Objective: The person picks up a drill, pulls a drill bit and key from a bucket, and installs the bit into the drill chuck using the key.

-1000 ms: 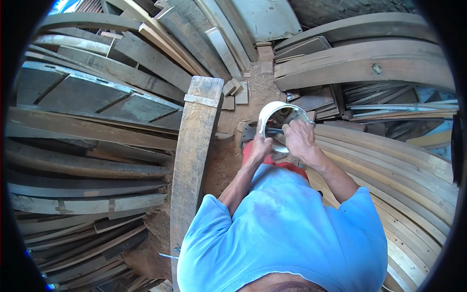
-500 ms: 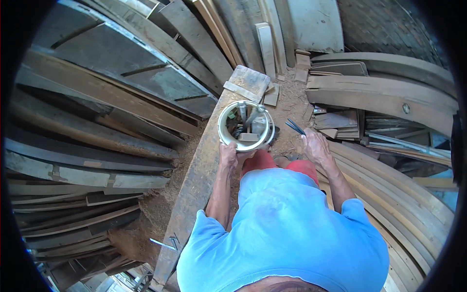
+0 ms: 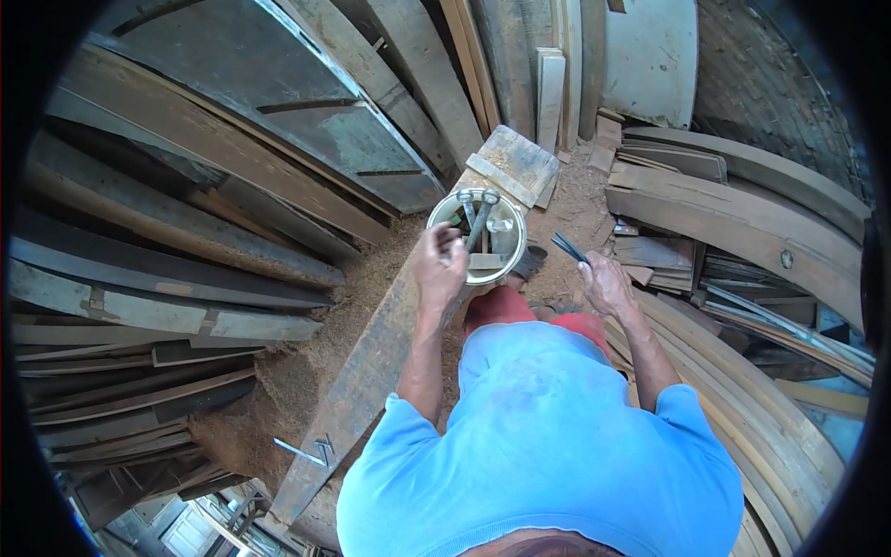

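Note:
A round pale bucket sits on a long wooden bench in front of me. Inside it are metal tools with round ends, a small wood block and other items I cannot make out. My left hand is raised at the bucket's left rim; its fingers are somewhat blurred but look apart, holding nothing I can see. Right of the bucket, my right hand is closed around a few thin dark rods, their ends pointing forward and left.
Wooden planks stack up on the left, with more curved boards at right. A short wood strip lies across the bench's far end. Small dark pieces lie on its near part. Sawdust covers the floor.
My left hand has let go of the bucket's near rim and risen along its left side. The right hand still holds the rods. The whole view has shifted and turned slightly.

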Demonstrator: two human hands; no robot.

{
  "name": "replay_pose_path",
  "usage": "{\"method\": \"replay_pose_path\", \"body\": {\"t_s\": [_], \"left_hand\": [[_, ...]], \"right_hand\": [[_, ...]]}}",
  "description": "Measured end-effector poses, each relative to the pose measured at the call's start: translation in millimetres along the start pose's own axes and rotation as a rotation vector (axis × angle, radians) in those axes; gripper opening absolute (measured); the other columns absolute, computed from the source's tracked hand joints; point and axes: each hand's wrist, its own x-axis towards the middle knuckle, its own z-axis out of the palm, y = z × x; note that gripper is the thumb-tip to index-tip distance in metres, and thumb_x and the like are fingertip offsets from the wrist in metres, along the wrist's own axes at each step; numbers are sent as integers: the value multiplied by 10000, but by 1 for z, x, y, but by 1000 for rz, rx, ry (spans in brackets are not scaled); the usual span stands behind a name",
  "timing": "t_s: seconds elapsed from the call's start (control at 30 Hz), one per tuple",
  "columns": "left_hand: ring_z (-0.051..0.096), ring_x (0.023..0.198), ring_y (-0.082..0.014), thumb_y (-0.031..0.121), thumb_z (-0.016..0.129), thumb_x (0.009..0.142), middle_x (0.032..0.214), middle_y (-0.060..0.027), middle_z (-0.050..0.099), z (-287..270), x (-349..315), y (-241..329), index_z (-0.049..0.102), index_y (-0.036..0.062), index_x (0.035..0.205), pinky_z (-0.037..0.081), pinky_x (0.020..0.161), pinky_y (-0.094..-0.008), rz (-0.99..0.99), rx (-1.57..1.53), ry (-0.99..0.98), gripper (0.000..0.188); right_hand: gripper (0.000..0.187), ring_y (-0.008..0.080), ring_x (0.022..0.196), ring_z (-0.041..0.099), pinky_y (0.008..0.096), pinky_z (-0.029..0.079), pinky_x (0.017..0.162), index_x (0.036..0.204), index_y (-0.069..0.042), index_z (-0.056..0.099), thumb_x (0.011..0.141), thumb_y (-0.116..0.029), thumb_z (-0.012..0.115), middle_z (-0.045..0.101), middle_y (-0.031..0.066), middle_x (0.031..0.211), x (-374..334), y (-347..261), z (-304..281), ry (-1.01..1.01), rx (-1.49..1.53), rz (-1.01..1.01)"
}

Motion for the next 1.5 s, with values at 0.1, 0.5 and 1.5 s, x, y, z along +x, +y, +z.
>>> {"method": "replay_pose_path", "body": {"t_s": [0.1,0.5,1.5], "left_hand": [[625,1221,-375,207,706,889,1345,-323,571,30,30,-19,281,-63,1499,504,1037,-410,-128,188,-125,791],[708,875,-234,52,662,864,940,-142,727,15,32,-32,672,6,1104,549,812,-362,53,83,-457,244],[645,1066,-228,119,434,942,1137,-127,691,-24,18,-39,639,13,1210,480,988,-369,-133,-139,-579,354]], "right_hand": [[268,500,865,638,590,471,771,960,20,618,980,-236,539,656,297,863,5,-6,-1,6,-2,-62],[217,504,846,627,585,457,751,927,9,585,960,-204,558,643,296,851,-2,3,-5,-19,107,22],[447,404,878,701,475,557,783,1309,-88,613,906,-268,685,727,198,944,30,-105,-4,-203,402,-271]]}}
